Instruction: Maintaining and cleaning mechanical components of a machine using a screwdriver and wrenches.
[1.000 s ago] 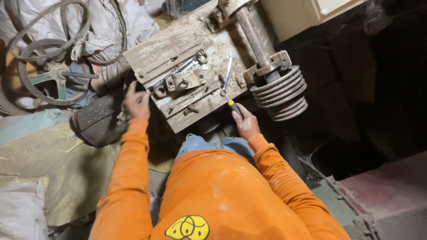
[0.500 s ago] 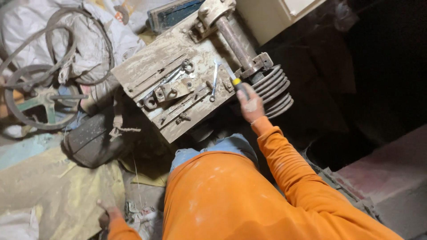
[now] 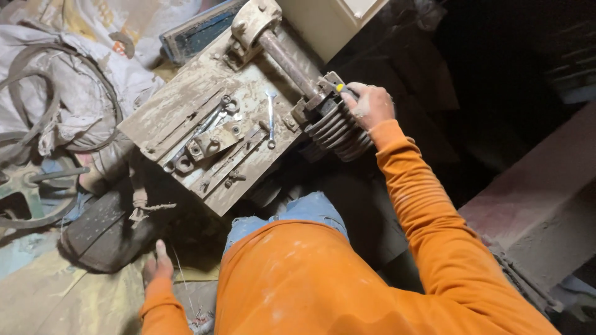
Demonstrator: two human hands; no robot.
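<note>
dusty machine plate point(image 3: 180, 105) (tilted) carries 1 spanner point(image 3: 271, 119) and loose wrenches point(image 3: 205, 127).

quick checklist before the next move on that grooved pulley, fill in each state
1. Right hand on the grooved pulley: ok.
2. Yellow-handled tool gripped firmly in the fingers: cannot tell, mostly hidden.
3. Left hand free and braced low near the floor: ok.
4. Loose wrench lying flat on the dusty plate, apart from the pulley: ok.
5. Shaft fixed in its bearing: cannot tell.
</note>
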